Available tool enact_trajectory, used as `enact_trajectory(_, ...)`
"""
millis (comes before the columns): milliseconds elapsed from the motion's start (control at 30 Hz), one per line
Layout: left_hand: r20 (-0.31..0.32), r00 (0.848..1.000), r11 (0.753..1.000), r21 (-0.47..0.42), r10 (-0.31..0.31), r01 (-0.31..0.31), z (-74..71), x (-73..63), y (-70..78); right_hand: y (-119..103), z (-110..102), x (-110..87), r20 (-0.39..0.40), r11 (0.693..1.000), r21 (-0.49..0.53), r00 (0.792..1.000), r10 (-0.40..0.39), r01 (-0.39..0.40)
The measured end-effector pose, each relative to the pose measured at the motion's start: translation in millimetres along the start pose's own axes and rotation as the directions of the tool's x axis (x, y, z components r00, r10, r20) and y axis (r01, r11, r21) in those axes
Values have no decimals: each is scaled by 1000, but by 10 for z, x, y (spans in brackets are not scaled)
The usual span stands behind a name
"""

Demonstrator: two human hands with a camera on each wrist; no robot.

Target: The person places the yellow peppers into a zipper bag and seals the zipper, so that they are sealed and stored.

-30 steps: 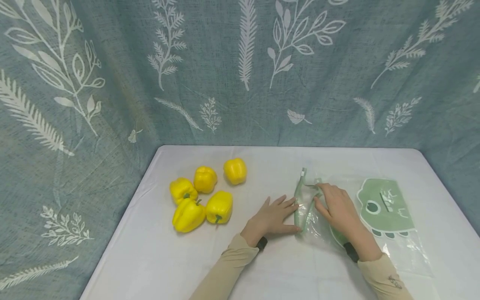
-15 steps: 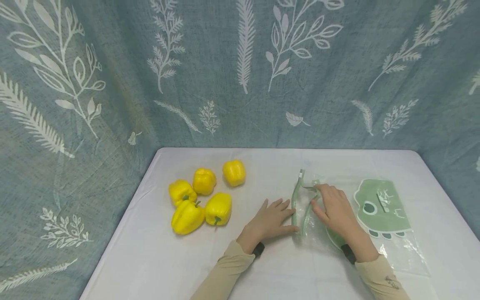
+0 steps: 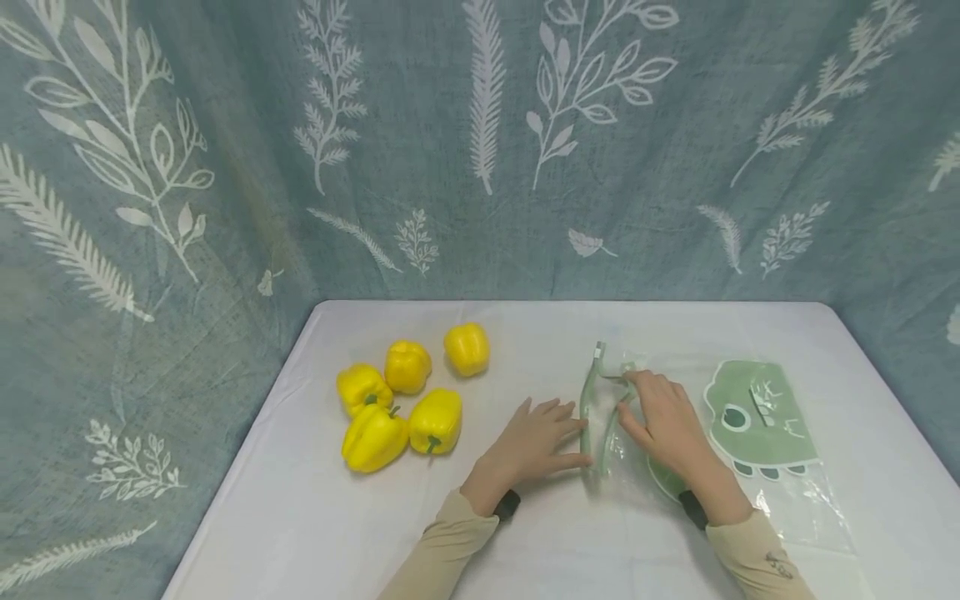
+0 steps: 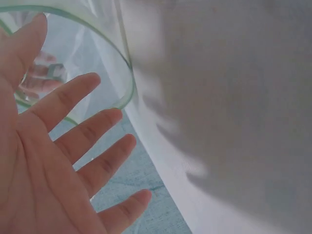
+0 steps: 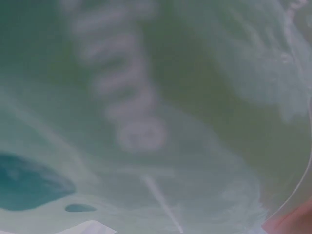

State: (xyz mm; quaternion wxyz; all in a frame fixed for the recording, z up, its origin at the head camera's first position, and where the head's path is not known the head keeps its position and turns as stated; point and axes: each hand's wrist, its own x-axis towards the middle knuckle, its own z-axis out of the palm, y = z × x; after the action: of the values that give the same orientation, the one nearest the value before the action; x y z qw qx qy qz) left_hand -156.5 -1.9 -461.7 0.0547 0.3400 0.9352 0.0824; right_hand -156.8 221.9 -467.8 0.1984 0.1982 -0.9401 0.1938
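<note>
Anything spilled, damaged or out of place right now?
Nothing stands out: the five yellow peppers look whole, and the clear bag lies on the table, mouth open between left hand and right hand.

Bag (image 3: 765, 442) from above and wrist-close

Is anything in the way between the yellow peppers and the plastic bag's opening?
Yes: the spread left grip lies between the front yellow peppers and the bag. Nothing else visible blocks that path.

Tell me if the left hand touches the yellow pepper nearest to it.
Apart. The head view plainly shows white tabletop between the left hand and that yellow pepper.
</note>
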Motion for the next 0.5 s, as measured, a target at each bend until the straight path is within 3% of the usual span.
enact_trajectory(300, -133, 991, 999, 21, 34, -31, -38, -127, -62, -8, -17, -1, 18, 1000, -2, 1000, 7, -7)
enact_trajectory(500, -184, 982, 999, 13, 33, -32, -99, -246, -116, 9, 12, -2, 8, 1000, -1, 1000, 11, -11)
